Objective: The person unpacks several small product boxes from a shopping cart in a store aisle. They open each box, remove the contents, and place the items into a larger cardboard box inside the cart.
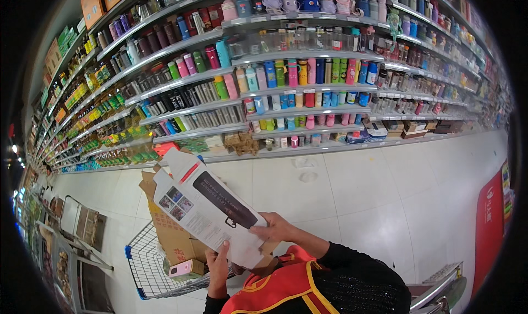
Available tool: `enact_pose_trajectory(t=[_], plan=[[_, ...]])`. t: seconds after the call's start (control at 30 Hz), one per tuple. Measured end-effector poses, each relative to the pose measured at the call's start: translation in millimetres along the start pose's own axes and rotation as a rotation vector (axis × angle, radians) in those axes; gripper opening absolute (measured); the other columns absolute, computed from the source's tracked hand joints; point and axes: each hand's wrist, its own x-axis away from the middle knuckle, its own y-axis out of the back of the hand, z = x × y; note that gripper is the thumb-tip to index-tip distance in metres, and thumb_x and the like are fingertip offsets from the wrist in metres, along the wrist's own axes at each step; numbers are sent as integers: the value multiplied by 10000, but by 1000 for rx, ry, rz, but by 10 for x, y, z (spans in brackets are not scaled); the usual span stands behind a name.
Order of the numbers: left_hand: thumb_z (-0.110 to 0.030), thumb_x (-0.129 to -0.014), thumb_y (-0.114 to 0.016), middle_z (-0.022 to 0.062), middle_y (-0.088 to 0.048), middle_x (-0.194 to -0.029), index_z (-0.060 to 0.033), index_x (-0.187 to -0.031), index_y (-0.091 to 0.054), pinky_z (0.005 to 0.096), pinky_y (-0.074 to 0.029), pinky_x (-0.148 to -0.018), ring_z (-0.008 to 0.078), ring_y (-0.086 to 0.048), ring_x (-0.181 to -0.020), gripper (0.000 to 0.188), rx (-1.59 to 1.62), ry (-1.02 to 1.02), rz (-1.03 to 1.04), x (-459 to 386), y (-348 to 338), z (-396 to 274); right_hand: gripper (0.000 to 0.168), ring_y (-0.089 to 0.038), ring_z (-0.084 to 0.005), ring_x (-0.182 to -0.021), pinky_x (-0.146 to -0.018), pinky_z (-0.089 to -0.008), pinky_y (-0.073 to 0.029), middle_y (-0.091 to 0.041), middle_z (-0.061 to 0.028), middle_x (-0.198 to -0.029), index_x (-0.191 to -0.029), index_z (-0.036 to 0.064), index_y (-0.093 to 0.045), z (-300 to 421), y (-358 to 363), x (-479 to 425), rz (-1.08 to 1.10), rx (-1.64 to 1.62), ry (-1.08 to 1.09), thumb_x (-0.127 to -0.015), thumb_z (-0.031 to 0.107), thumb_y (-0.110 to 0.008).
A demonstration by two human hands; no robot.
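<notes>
Both my hands hold a long white printed cardboard box [194, 215] with a picture of a black bottle on its side and an open flap at its far end. My left hand [218, 266] grips the near lower edge, thumb on the printed face. My right hand [274, 229] holds the box's right end, thumb on top. Under and behind it stands a brown corrugated carton [169, 239], in or over a wire shopping cart [150, 268] with blue corners. A small box with a pink panel [186, 269] lies in the cart.
Shelves of bottles and flasks [305, 87] curve across the far side. A metal step ladder [82, 227] and a produce stand [62, 268] are at the left. At the right stand a red display panel [489, 227] and a metal rail [437, 285]. White floor tiles [367, 190] lie between.
</notes>
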Motion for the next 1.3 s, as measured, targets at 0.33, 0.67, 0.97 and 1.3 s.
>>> enact_pose_trajectory(t=[0.33, 0.67, 0.97, 1.3], plan=[[-132, -904, -614, 21, -636, -877, 31, -926, -648, 250, -435, -696, 84, -538, -799, 168, -49, 18, -8, -22, -48, -30, 440, -548, -94, -940, -851, -259, -455, -631, -44, -1067, -1245, -35, -519, 18, 6, -30, -7, -21, -24, -908, 220, -643], [-162, -899, -615, 153, -494, -1246, 27, -1304, -391, 350, -469, -881, 232, -532, -1074, 500, 177, 250, -12, -90, 294, 504, 446, -530, -90, -973, -860, -263, -445, -621, -39, -1076, -1234, -18, -530, -185, 110, -164, 123, 50, -11, -896, 245, -656], [-300, -917, -592, 194, -455, -1251, 54, -1324, -370, 378, -475, -881, 273, -510, -1082, 583, 157, 171, -40, -175, 92, 393, 500, -549, -88, -977, -855, -267, -466, -633, -49, -1091, -1246, -25, -516, -71, 113, -66, 61, 27, 80, -886, 286, -669], [-326, -952, -542, 207, -408, -1232, 42, -1317, -391, 394, -515, -840, 278, -516, -1080, 539, 30, 93, -16, -205, -6, 321, 516, -568, -107, -971, -835, -280, -478, -640, -79, -1076, -1226, -45, -514, -5, 171, 6, 20, 91, 68, -868, 280, -692]])
